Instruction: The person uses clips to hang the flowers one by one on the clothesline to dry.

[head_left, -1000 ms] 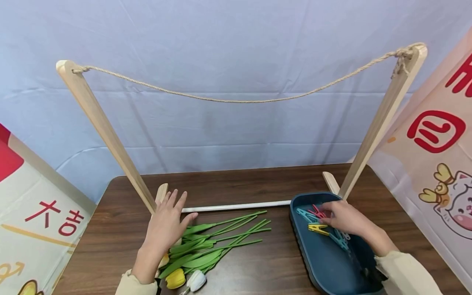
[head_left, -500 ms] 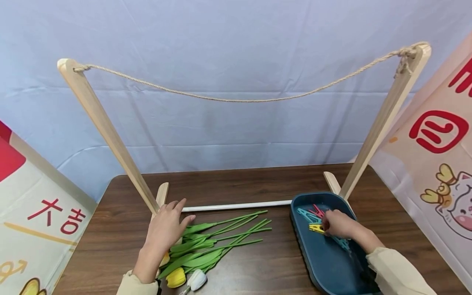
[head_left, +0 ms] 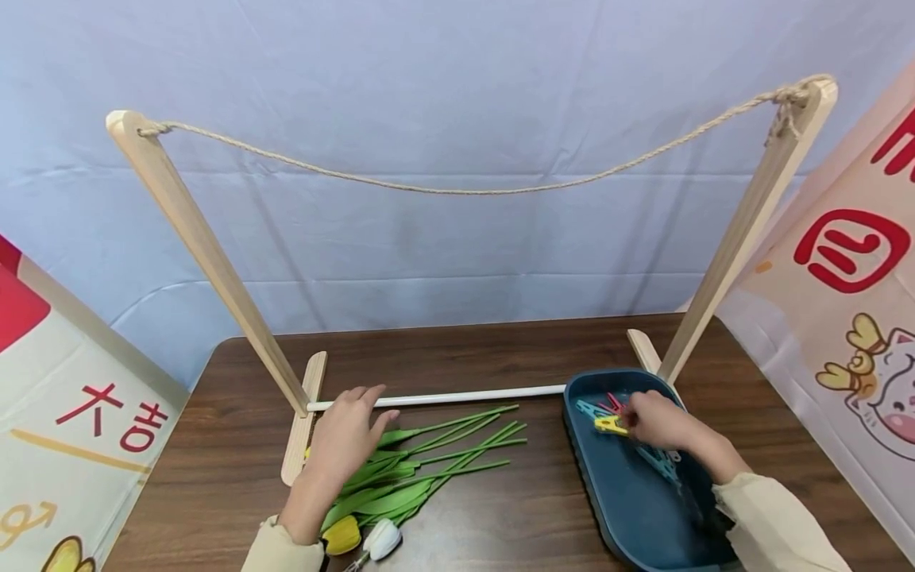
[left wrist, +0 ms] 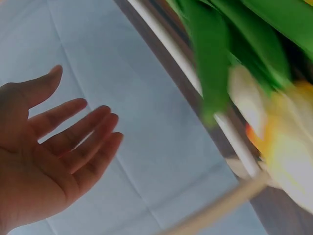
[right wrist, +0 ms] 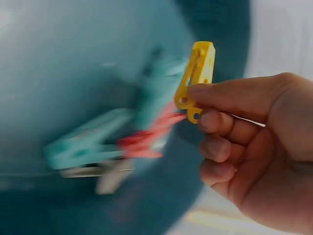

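My right hand (head_left: pixel 661 421) pinches a yellow clothespin (right wrist: pixel 198 73) between thumb and index finger, over the far end of a dark blue tray (head_left: pixel 618 508). Below it in the tray lie a red clothespin (right wrist: pixel 146 139), teal clothespins (right wrist: pixel 85 142) and a greyish one (right wrist: pixel 112 176), blurred in the right wrist view. My left hand (head_left: pixel 341 445) holds nothing, its fingers spread and relaxed above a bunch of artificial tulips (head_left: pixel 389 496). It hides part of the leaves and flower heads. A yellow tulip head (head_left: pixel 343 535) and a white one (head_left: pixel 383 539) show near the front.
A wooden stand with a left post (head_left: pixel 207 254) and right post (head_left: pixel 747 230) rises behind. A slack rope (head_left: pixel 457 191) spans their tops, and a white rod (head_left: pixel 472 396) joins the bases. Printed banners (head_left: pixel 851 250) flank the brown table (head_left: pixel 500 349).
My left hand has shifted right, uncovering the stand's left foot. My right hand has moved from reaching among the clothespins to pinching the yellow one, which has come up slightly.
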{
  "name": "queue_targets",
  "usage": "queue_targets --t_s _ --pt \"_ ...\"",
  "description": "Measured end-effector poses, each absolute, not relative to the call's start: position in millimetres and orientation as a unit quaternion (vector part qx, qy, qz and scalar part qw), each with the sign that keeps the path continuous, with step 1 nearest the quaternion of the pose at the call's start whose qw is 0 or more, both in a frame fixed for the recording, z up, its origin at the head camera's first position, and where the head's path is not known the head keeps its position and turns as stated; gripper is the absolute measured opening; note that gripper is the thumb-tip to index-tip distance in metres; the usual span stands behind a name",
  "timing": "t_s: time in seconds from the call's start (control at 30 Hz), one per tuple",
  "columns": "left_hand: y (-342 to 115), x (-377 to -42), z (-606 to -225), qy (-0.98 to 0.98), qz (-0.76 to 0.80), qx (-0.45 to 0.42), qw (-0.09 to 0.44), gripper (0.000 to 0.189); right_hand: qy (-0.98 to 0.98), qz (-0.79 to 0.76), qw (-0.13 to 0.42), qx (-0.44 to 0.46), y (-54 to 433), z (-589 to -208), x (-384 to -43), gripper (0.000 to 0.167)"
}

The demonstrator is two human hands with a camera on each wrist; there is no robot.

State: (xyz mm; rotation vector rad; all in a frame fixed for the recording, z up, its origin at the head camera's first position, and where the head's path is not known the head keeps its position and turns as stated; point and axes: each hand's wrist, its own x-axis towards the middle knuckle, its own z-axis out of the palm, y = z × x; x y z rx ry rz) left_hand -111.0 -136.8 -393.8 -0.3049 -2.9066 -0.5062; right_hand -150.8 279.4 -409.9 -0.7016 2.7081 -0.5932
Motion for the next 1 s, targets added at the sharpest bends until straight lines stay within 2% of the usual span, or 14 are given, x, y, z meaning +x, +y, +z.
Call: queue_targets --t_s 0.17,0.43,0.6,0.8,0.93,1.0 --pt "-107 -113 -386 -0.966 -0.177 -0.145 0.119 0.037 0.927 -0.215 0.091 -0.293 247 -373 -152 0.023" --pt "-50 -110 -365 -0.942 -0.201 -0.241 0.116 0.031 0.9 -0.193 0.048 -0.388 185 -340 -142 0.013" --pt "-35 -108 -360 -0.933 -0.207 -0.269 0.119 0.019 0.887 -0.194 0.047 -0.416 165 -332 -137 0.013" --pt "-40 -107 -357 -0.923 -0.232 -0.271 0.144 0.007 0.888 -0.234 0.053 -0.391 162 -332 -135 0.01" --pt "-46 -108 -351 -0.916 -0.269 -0.258 0.148 0.004 0.888 -0.271 0.032 -0.37 166 -331 -137 0.029" --pt "-47 -109 -347 -0.911 -0.289 -0.254 0.148 0.004 0.882 -0.293 0.027 -0.369 169 -332 -139 0.031"
